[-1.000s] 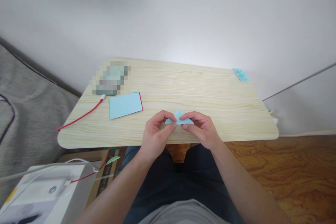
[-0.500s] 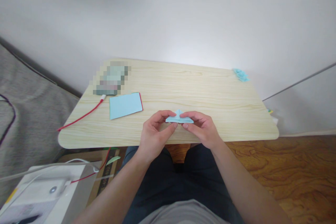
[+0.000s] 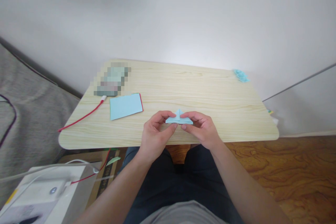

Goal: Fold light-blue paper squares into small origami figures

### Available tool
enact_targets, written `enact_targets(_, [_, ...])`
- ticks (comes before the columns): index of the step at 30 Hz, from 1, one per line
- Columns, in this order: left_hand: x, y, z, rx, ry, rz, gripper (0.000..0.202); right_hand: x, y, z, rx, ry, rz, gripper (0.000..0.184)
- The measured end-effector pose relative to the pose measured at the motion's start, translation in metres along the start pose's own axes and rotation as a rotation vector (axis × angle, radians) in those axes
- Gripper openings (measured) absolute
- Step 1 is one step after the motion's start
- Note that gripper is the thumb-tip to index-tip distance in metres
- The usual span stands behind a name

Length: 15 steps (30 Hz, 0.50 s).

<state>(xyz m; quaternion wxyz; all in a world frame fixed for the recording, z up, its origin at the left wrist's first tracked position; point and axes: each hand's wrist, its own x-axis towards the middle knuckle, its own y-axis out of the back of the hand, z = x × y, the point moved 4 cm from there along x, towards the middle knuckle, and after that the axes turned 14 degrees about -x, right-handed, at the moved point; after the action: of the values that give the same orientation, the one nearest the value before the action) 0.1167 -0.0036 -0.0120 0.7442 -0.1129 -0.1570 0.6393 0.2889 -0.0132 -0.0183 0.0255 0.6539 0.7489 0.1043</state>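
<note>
A folded light blue paper [image 3: 179, 117], with a triangular peak and a wide flat lower band, is held near the table's front edge. My left hand [image 3: 158, 131] pinches its left half, index finger on top and thumb at the lower edge. On the other half, my right hand [image 3: 202, 127] is closed the same way, its thumb below the band. The fingertips hide parts of the paper's sides. Left of my hands lies a stack of paper sheets [image 3: 126, 106], light blue on top with a red edge showing.
A pixelated phone-like device [image 3: 112, 79] lies at the back left, with a red cable [image 3: 81, 117] plugged in. Folded blue paper pieces [image 3: 240, 75] rest at the table's [image 3: 183, 84] back right corner. A white box [image 3: 52, 185] stands below on the left, near a cardboard box [image 3: 105, 178].
My right thumb has shifted slightly left and down along the paper's lower edge. Both hands keep hold of the paper in nearly the same place.
</note>
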Motion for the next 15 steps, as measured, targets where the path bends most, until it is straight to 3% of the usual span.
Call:
enact_targets(7, [0.0019,-0.001,-0.0012,0.021,-0.009,0.043,0.011,-0.0017,-0.0043,-0.0001,-0.028,0.009,0.041,0.029])
enact_targets(15, [0.0024,-0.0042,0.0005,0.093,-0.019,0.004,0.011,-0.0052,-0.0021,-0.0028,-0.043,-0.009,0.043,0.024])
